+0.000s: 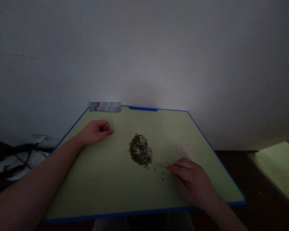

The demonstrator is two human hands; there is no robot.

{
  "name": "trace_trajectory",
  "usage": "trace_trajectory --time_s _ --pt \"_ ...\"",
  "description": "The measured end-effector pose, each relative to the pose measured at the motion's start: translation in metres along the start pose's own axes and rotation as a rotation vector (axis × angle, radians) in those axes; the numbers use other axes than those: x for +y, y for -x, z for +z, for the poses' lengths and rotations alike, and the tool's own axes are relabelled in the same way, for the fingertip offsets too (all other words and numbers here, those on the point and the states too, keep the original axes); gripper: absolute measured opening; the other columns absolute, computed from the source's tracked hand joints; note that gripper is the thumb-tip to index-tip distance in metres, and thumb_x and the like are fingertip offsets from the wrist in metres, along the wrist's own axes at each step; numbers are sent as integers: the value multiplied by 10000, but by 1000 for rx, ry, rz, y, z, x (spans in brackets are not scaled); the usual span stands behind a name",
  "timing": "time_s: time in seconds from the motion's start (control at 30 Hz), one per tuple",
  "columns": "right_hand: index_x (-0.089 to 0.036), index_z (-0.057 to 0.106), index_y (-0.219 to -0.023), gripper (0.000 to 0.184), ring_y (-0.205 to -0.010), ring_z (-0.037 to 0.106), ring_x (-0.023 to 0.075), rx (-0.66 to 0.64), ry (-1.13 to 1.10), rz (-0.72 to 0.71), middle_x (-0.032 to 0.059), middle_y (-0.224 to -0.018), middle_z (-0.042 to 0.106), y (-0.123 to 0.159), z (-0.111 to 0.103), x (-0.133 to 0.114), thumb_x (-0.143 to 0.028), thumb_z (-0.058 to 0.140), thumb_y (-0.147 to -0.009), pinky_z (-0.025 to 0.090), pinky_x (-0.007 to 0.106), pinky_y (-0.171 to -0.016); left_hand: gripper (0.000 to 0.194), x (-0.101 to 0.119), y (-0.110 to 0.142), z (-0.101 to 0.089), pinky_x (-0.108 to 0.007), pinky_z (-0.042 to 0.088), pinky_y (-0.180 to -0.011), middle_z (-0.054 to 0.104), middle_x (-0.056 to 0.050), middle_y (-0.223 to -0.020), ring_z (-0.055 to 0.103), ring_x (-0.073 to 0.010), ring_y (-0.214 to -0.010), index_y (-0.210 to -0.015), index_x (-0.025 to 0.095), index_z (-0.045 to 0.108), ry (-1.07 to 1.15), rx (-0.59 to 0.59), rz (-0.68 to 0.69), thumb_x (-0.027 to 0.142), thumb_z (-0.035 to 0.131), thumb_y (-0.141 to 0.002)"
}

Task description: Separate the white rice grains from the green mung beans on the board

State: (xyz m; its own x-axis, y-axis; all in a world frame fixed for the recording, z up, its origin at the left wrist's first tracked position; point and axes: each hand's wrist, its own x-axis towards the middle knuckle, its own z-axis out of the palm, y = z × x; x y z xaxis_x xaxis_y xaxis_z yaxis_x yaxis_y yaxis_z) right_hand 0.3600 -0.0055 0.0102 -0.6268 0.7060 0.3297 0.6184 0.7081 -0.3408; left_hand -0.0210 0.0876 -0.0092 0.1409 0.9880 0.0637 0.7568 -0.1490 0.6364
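Observation:
In the head view, a heap of small dark green beans mixed with whitish grains (141,150) lies mid-table. My right hand (191,178), to the right of the heap, pinches a thin, needle-like tool (161,165). Its tip points left, just short of the heap's edge. A few loose beans (163,174) are scattered near that tip. Behind my right hand spreads a patch of pale grains (185,149), partly covered by the fingers. My left hand (95,132) rests on the table left of the heap, its fingers loosely curled with nothing visible in them.
The pale green tabletop (98,186) has a blue rim and stands against a grey wall (144,57). A blurred-out strip (105,106) lies at the far left corner. Black cables (21,150) hang left of the table. To the right is another pale surface (279,170).

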Motion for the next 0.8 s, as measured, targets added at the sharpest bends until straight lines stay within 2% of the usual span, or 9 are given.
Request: trace_trajectory --time_s 0.47,0.8 --pt "-173 671 -975 285 -708 556 173 -57 -85 -64 59 -756 652 -18 14 -21 -90 461 -801 464 304 -626 263 3 1 0 -224 357 -517 465 32 -565 438 -104 -542 -625 171 509 14 -5 0 420 552 -698" --pt "-181 659 -988 287 -720 553 180 -79 -59 -26 62 -781 647 -7 8 -21 -102 453 -804 458 323 -640 282 -5 -1 0 -224 356 -522 478 30 -578 440 -105 -546 -641 176 513 11 -7 15 449 550 -701"
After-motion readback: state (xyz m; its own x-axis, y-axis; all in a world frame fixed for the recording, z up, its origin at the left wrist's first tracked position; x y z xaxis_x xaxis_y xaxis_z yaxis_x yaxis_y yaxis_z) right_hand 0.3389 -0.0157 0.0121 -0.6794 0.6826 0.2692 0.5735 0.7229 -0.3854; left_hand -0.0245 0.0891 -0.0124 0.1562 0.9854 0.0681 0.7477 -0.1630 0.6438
